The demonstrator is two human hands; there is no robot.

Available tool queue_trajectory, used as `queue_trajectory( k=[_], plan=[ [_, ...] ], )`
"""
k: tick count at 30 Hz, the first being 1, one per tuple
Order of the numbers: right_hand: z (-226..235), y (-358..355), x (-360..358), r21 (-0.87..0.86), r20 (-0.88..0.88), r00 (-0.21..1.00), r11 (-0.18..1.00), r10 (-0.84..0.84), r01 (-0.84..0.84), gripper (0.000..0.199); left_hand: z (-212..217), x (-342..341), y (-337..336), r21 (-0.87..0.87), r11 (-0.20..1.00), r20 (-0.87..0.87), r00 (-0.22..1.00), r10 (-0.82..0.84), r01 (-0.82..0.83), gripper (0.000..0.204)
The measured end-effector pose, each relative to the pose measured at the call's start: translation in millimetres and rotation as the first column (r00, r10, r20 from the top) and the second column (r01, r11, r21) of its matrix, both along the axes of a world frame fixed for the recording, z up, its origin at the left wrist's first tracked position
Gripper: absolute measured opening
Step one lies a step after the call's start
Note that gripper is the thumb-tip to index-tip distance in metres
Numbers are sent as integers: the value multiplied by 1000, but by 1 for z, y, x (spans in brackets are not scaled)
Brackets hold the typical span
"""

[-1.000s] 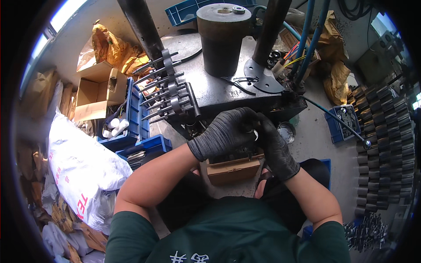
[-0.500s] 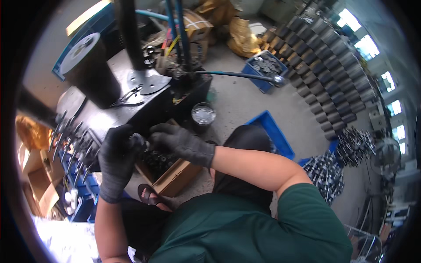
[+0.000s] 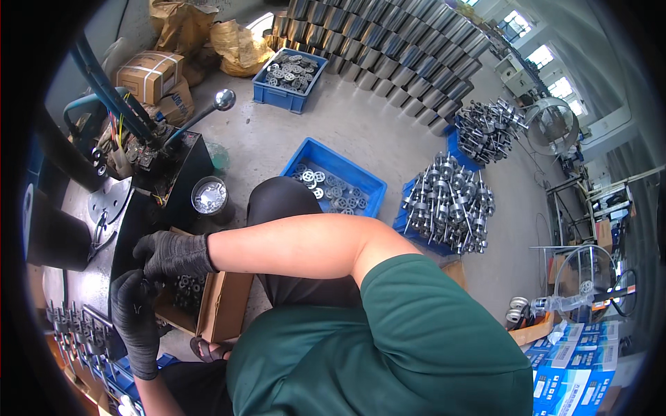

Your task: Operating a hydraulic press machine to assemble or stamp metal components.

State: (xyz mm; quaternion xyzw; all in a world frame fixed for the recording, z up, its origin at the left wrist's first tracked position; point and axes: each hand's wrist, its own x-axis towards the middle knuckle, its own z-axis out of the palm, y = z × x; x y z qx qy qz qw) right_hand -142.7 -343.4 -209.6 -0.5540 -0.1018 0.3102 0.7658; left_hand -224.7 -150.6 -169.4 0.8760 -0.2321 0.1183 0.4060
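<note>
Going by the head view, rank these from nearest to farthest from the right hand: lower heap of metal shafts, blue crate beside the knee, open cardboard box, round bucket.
In the picture, from the right hand:
1. Open cardboard box, just below it.
2. Round bucket, above and slightly right.
3. Blue crate beside the knee, farther right.
4. Lower heap of metal shafts, farthest right.

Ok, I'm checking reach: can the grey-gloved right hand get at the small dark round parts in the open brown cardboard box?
Probably yes: the right hand looks close to the box, no lid covers the parts; whether that hand's free is unclear.
</note>
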Motion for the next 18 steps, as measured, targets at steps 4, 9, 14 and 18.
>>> queue_trajectory(
  k=[4,9,14,18],
  plan=[
    [-5,-20,0,-222,25,991,967,133,-125,58,-2,-1,-20,156,984,133,985,-109,88,49],
    [6,-50,6,-449,494,864,879,95,160,44,-6,-1,-29,93,993,-21,997,-74,76,50],
    [35,-107,20,-499,841,502,646,200,578,34,-14,1,-14,110,991,-174,983,-58,78,41],
    [64,-180,9,-476,853,504,603,139,640,31,-24,5,1,61,996,-178,983,-48,59,39]
  ],
)
